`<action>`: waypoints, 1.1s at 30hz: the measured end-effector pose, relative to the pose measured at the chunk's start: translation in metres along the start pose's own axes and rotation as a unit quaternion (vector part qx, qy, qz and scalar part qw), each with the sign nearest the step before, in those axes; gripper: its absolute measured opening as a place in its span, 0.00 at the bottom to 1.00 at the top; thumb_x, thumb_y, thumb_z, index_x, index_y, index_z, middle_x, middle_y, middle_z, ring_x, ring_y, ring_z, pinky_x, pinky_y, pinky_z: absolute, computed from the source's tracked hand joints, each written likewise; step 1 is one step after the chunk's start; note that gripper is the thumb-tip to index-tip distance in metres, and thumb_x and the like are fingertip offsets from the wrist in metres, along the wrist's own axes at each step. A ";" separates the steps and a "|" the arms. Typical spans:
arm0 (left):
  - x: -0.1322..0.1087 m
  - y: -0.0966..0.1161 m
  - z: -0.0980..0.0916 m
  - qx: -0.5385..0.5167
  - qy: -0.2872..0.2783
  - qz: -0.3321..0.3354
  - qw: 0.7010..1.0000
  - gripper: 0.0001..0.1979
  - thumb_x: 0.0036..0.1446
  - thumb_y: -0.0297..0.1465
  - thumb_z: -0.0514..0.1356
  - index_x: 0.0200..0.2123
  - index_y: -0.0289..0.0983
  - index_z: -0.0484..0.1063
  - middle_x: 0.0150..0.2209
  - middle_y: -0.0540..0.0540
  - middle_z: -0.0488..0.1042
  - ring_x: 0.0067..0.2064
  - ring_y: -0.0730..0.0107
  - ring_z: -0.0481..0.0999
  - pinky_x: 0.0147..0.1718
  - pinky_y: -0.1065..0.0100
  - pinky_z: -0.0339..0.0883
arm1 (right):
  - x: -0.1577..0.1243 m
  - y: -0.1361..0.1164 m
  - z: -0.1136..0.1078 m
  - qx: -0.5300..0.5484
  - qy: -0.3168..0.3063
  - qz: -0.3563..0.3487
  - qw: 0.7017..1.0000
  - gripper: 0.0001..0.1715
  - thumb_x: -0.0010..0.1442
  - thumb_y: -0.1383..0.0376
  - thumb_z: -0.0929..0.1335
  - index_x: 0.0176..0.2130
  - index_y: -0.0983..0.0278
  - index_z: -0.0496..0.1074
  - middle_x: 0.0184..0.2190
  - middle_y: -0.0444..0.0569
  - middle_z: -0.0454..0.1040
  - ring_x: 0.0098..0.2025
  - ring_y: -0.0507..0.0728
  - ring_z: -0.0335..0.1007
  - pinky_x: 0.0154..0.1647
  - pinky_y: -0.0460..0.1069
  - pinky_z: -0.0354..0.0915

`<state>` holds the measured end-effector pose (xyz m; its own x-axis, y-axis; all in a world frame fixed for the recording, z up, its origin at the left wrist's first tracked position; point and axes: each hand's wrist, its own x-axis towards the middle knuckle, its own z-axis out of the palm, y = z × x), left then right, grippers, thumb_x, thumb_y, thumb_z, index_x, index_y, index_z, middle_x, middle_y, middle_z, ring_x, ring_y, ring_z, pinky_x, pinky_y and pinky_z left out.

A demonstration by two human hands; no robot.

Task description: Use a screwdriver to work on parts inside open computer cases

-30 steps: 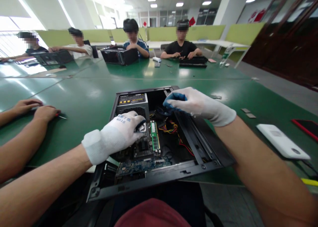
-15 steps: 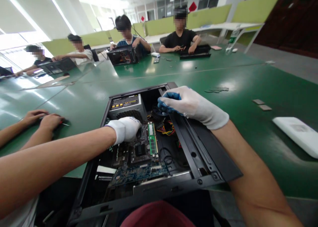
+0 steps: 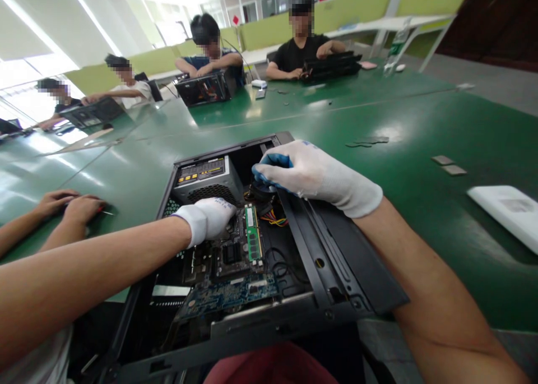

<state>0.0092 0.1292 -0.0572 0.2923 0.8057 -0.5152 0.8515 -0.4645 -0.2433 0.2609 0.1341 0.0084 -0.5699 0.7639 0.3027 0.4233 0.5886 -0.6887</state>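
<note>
An open black computer case (image 3: 313, 244) lies before me, tilted up at the near side. My left hand (image 3: 212, 218), in a white glove, reaches onto the motherboard (image 3: 227, 255) beside the power supply (image 3: 205, 179); its fingertips are hidden. A green memory module (image 3: 253, 235) stands just right of that hand. My right hand (image 3: 294, 171), in a white glove with blue fingertips, is curled above a black round fan (image 3: 264, 190) near the case's right rail. Its thumb and fingers are pinched; what they hold, if anything, is too small to make out.
At the left, another person's hands (image 3: 79, 207) hold a small tool on the green table (image 3: 420, 115). A white box (image 3: 506, 210), flat grey pads (image 3: 449, 165) and dark strips (image 3: 370, 142) lie at the right. People with cases sit across.
The view has shifted slightly, and the case appears a little further left. My right hand has moved slightly left over the fan. Across the table, a person has raised a black case.
</note>
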 end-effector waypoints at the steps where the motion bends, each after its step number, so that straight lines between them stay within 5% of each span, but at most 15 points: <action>1: 0.000 -0.001 0.000 0.000 0.000 -0.001 1.000 0.23 0.51 0.36 0.66 0.51 0.39 0.78 0.53 0.37 0.80 0.54 0.51 0.80 0.56 0.59 0.71 | 0.000 0.000 0.000 -0.002 0.000 -0.001 1.000 0.19 0.65 0.55 0.65 0.27 0.64 0.69 0.23 0.43 0.62 0.31 0.52 0.55 0.33 0.49 0.51; 15: 0.001 0.003 -0.004 0.007 -0.003 -0.013 1.000 0.22 0.51 0.37 0.68 0.50 0.40 0.78 0.53 0.38 0.80 0.62 0.51 0.74 0.65 0.59 0.62 | -0.001 -0.002 0.001 -0.008 0.012 -0.016 1.000 0.20 0.66 0.54 0.65 0.27 0.64 0.67 0.23 0.42 0.62 0.30 0.52 0.54 0.33 0.50 0.49; 33: 0.001 0.004 -0.004 0.018 -0.015 -0.016 1.000 0.24 0.49 0.34 0.68 0.52 0.37 0.78 0.53 0.36 0.80 0.57 0.49 0.78 0.60 0.58 0.68 | -0.001 -0.002 0.001 -0.020 0.010 -0.019 1.000 0.20 0.66 0.55 0.65 0.27 0.64 0.69 0.23 0.43 0.63 0.29 0.52 0.55 0.33 0.50 0.51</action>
<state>0.0147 0.1295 -0.0549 0.2519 0.8091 -0.5309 0.8436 -0.4524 -0.2893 0.2592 0.1319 0.0090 -0.5716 0.7462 0.3413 0.4303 0.6268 -0.6496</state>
